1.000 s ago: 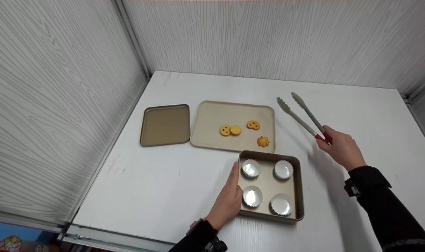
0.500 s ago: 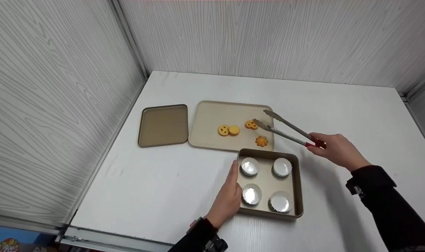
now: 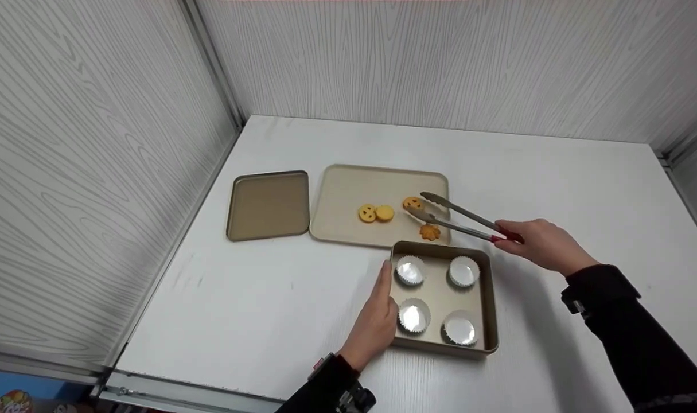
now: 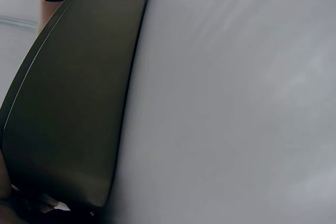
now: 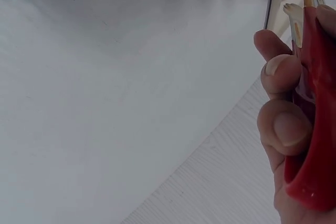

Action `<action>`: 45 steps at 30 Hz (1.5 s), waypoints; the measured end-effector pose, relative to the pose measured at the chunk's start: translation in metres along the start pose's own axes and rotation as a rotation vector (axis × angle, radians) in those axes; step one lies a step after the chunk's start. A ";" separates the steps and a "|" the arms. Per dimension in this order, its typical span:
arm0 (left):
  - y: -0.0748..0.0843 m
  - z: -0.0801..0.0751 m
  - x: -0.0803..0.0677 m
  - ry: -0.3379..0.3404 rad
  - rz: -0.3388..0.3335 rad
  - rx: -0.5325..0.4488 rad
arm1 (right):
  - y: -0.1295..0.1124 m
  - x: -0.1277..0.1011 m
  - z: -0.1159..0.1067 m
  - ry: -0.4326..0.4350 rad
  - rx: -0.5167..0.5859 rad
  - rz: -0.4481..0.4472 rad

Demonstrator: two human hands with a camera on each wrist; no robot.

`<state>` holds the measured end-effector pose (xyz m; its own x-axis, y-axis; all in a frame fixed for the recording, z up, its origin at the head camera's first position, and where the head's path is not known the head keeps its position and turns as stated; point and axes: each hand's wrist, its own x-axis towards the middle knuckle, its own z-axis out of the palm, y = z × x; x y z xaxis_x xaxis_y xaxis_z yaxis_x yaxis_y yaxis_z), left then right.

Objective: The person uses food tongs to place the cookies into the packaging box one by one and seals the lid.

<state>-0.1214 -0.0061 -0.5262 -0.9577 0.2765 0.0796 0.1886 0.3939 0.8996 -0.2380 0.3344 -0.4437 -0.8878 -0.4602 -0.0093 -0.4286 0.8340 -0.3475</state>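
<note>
A white counter [image 3: 256, 310] bears a large beige tray [image 3: 348, 189], a deep square pan [image 3: 440, 295] at its near edge and a small brown tray [image 3: 268, 206] to its left. A person's left grip [image 3: 371, 330], forefinger straight, rests along the pan's left wall; the right grip [image 3: 546, 246] is curled round red-handled tongs [image 3: 466, 229], their tips spread. Four fluted cups [image 3: 413, 316] in the pan look liable to slide if it is jolted. At the tongs' tips, on the large tray's right half, lies a pretzel-shaped cookie [image 3: 411, 203]; whether they touch it cannot be told. An off-centre squeeze could flick or crack it, and a low sweep could shove the flower-shaped cookie [image 3: 430, 233] nearby.
</note>
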 end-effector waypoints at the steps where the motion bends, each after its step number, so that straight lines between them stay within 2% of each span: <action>1: 0.000 0.000 0.000 0.000 0.000 -0.002 | -0.001 0.001 -0.001 -0.007 -0.007 -0.002; 10: 0.001 0.000 0.000 0.003 -0.001 -0.010 | -0.007 0.009 -0.003 -0.045 -0.041 0.002; 22: 0.000 0.000 -0.001 0.008 -0.010 -0.012 | -0.011 0.014 0.003 -0.025 -0.020 -0.028; 35: 0.001 0.000 0.000 0.012 -0.005 -0.013 | -0.007 0.008 0.009 0.101 -0.099 -0.084; 45: -0.001 0.001 0.000 0.011 -0.006 -0.007 | 0.000 -0.007 0.014 0.301 -0.166 -0.190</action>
<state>-0.1218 -0.0056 -0.5269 -0.9612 0.2644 0.0790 0.1814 0.3896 0.9029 -0.2296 0.3329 -0.4564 -0.7888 -0.5219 0.3247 -0.5896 0.7917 -0.1598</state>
